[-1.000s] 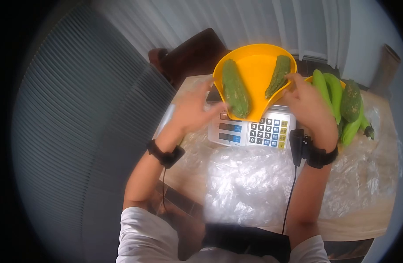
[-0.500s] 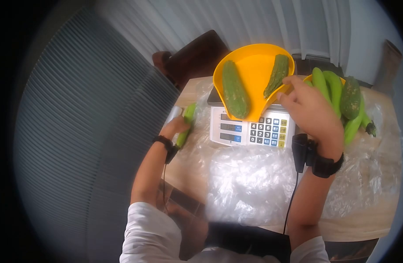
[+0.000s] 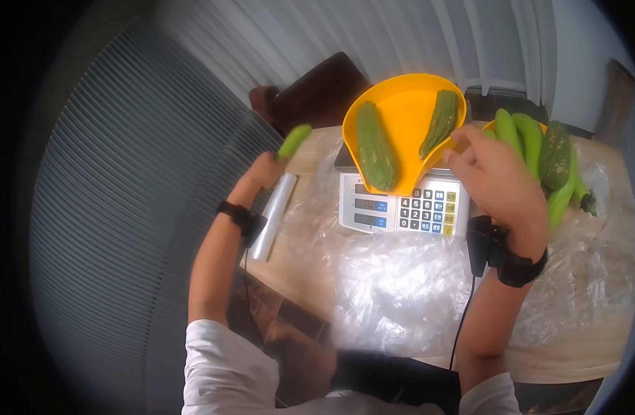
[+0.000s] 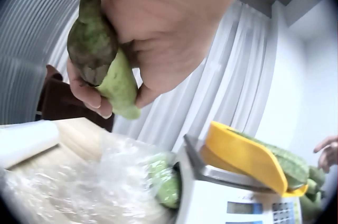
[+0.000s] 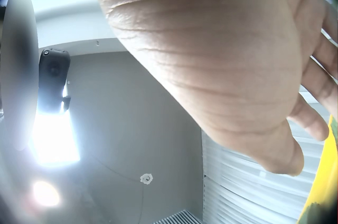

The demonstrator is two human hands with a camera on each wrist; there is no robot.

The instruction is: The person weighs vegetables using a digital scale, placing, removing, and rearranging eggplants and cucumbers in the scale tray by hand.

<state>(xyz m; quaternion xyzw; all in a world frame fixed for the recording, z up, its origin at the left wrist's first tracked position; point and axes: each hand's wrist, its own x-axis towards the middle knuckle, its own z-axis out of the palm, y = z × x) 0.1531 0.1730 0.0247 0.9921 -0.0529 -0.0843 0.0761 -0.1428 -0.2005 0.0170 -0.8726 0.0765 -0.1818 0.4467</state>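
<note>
The left hand [image 3: 264,170] [image 4: 158,28] grips a light green long vegetable [image 3: 294,141] [image 4: 119,84] with a dark stem end, held up left of the scale. Beside the yellow pan's right edge is the right hand [image 3: 496,176] [image 5: 227,60], its fingers loosely bent with nothing seen in them. Two ridged green gourds, one at the left [image 3: 376,146] and one at the right [image 3: 440,123], lie in the yellow pan [image 3: 407,104] on the white scale [image 3: 400,207].
A clear plastic roll [image 3: 274,218] lies at the table's left edge. Plastic bags [image 3: 400,290] cover the front of the scale. Green vegetables [image 3: 531,149] fill a second yellow container at the right. A dark red chair [image 3: 317,90] stands behind the table.
The left hand first left the pan and took hold of the light green vegetable at the left; it has since lifted it up and away from the roll. The right hand stays near the pan.
</note>
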